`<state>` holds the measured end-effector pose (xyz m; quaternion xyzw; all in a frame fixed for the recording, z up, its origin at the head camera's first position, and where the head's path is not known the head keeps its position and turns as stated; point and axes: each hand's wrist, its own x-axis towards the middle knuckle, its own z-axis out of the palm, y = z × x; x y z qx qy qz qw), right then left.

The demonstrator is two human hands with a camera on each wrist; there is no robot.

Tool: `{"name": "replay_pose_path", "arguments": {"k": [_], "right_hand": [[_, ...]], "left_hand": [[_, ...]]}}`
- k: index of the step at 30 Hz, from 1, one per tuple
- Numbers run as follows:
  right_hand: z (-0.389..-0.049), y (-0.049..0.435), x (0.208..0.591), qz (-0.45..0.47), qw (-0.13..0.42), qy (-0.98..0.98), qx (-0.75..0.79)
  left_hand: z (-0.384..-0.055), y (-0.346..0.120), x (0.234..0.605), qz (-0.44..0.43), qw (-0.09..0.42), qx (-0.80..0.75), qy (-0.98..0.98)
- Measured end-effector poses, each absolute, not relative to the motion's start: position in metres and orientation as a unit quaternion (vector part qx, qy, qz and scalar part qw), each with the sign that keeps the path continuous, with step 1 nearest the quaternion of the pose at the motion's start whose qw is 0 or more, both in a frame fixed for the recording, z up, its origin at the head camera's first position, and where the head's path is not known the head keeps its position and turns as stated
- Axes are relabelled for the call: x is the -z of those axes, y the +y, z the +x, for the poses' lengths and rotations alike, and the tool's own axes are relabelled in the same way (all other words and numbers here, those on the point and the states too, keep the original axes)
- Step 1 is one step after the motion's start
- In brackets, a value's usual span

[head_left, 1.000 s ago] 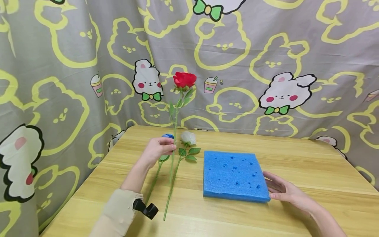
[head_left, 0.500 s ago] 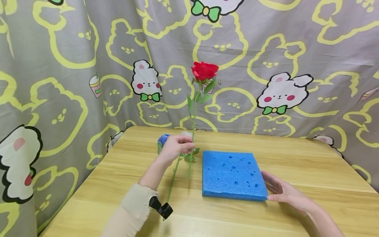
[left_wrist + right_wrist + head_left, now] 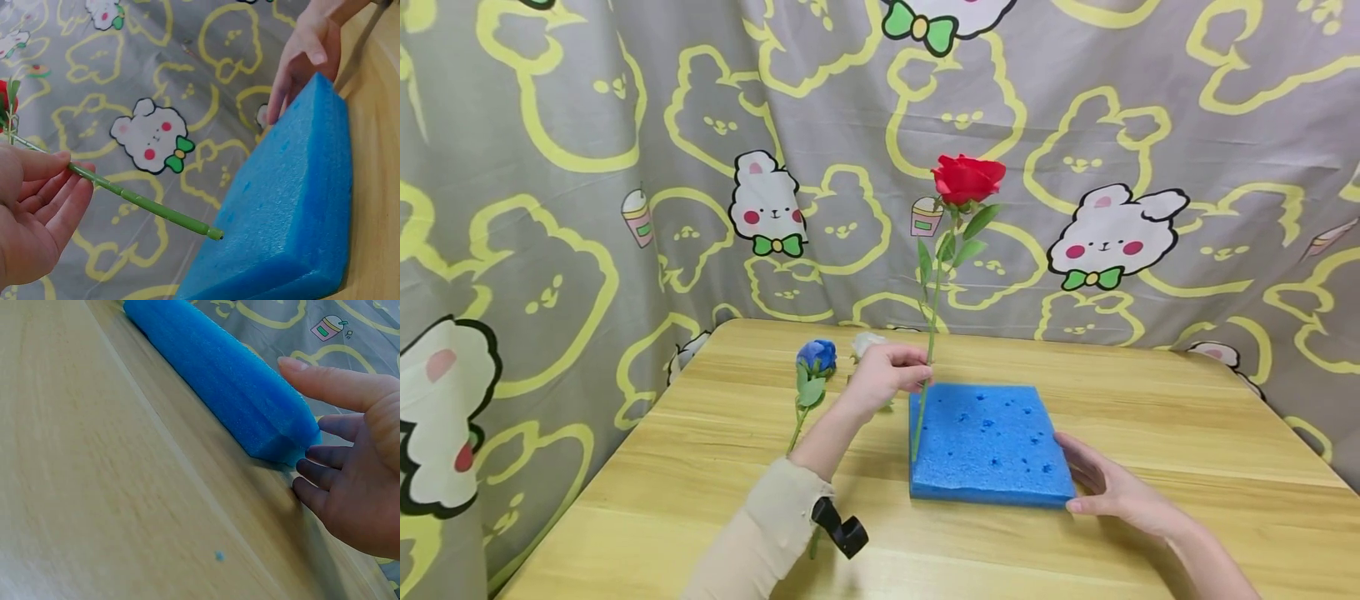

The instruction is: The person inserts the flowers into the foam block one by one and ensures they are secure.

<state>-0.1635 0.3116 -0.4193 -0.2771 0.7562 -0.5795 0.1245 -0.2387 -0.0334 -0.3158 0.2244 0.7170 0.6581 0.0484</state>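
My left hand (image 3: 891, 379) pinches the green stem of a red artificial rose (image 3: 967, 179) between thumb and fingers. The rose stands nearly upright, bloom on top. Its lower stem end (image 3: 214, 233) overlaps the left edge of a blue foam block (image 3: 992, 442) in the head view; the left wrist view shows that end pointing toward the block's top. Many small holes dot the foam's upper face. At the block's right side, my right hand (image 3: 1123, 492) has its fingers extended along the edge, thumb near the front corner (image 3: 300, 440).
Left of my left arm a blue rose (image 3: 817, 357) lies on the wooden table (image 3: 625, 517). A white rose (image 3: 867, 343) lies behind my left hand, mostly hidden by it. A patterned curtain (image 3: 850, 100) hangs behind the table. One blue crumb (image 3: 219, 555) is on the tabletop.
My left hand has carried the red rose rightward from above the other roses to the foam's left edge. The blue rose has come into fuller view. My right hand stays beside the foam.
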Motion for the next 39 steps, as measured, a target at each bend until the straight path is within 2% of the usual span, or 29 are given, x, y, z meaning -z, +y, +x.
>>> {"name": "replay_pose_path", "arguments": {"k": [10,22,39], "right_hand": [[-0.161,0.31,0.415,-0.271,0.132,0.75,0.589],[-0.157,0.309,0.41,-0.246,0.174,0.746,0.594],[-0.161,0.307,0.415,-0.298,0.132,0.738,0.591]], "left_hand": [[-0.239,-0.032,0.318,0.211,0.062,-0.661,0.717],[-0.241,-0.029,0.315,0.228,0.067,-0.66,0.712],[-0.248,0.002,0.309,0.229,0.067,-0.692,0.682]]}}
